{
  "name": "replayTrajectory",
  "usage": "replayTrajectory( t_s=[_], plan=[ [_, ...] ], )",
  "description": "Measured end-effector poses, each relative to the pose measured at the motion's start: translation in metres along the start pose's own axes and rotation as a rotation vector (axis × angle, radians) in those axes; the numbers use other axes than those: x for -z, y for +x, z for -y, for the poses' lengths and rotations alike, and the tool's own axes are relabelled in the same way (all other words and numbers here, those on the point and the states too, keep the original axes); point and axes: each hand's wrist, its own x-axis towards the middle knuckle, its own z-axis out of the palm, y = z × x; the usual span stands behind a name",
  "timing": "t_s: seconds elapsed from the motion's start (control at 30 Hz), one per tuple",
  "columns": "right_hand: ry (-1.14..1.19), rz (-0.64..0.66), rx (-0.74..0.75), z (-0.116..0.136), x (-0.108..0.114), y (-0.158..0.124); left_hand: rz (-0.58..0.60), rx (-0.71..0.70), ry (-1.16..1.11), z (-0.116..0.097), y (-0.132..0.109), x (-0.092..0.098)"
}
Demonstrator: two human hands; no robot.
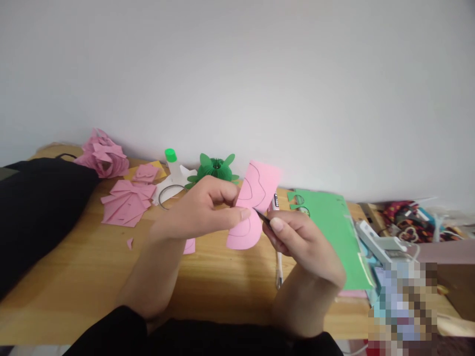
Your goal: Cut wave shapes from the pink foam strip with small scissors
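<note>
My left hand point(208, 210) pinches a piece of pink paper point(258, 185) between thumb and fingers, above the table. Dark curved lines are drawn on the paper, and its lower part has a rounded cut edge. My right hand point(297, 240) is closed around scissors point(262, 216); only their dark, narrow blades show, and the fingers cover the handles. The blade tips meet the paper at the notch between its upper and lower parts, close to my left thumb.
On the wooden table point(218, 287), pink paper pieces point(128, 203) and a green-capped glue stick point(171, 160) lie left. A green paper ornament point(215, 170) stands behind my hands. Rightward are a white pen-like tool point(279, 267), green sheets point(330, 232) and a white power strip point(378, 242).
</note>
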Motion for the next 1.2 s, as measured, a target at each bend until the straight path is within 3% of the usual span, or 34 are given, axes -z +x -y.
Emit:
replayTrajectory(
  t_s=[0.1, 0.23, 0.63, 0.8, 1.0, 1.2],
  plan=[
    [-0.003, 0.01, 0.0, -0.001, 0.001, 0.0, 0.19, -0.012, 0.012, 0.003, 0.001, 0.001],
    [-0.009, 0.024, 0.0, -0.003, 0.002, -0.001, 0.133, -0.031, 0.03, 0.004, 0.001, 0.001],
    [-0.036, 0.033, -0.015, -0.004, 0.003, -0.002, 0.18, 0.077, 0.012, 0.003, 0.002, 0.003],
    [0.008, 0.008, -0.03, -0.005, 0.001, 0.0, 0.132, -0.023, 0.018, 0.002, 0.004, 0.002],
    [0.032, -0.019, -0.034, -0.009, -0.001, 0.003, 0.218, -0.077, -0.008, 0.003, 0.006, 0.0],
    [0.07, -0.042, -0.049, -0.011, 0.002, 0.001, 0.185, -0.041, -0.107, 0.012, 0.005, 0.003]
  ],
)
